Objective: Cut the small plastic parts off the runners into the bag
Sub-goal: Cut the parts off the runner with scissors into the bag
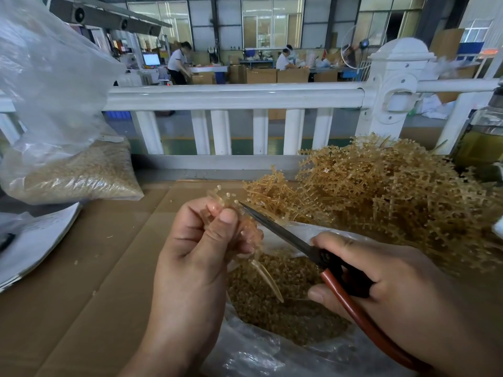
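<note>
Runner is pinched in the curled left hand, held upright just above the open bag. Scissors are gripped by the right hand; the blades look closed and are angled up-left, tip at the runner's top.

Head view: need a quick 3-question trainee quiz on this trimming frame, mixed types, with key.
1. True or false: the right hand grips the red-handled scissors.
2. The pile of uncut runners lies: A) left of both hands; B) to the right, beyond the open bag; C) inside the open bag.
3. Fill in: the left hand pinches a ___ at the scissor tip.
Key: 1 true; 2 B; 3 runner.
</note>
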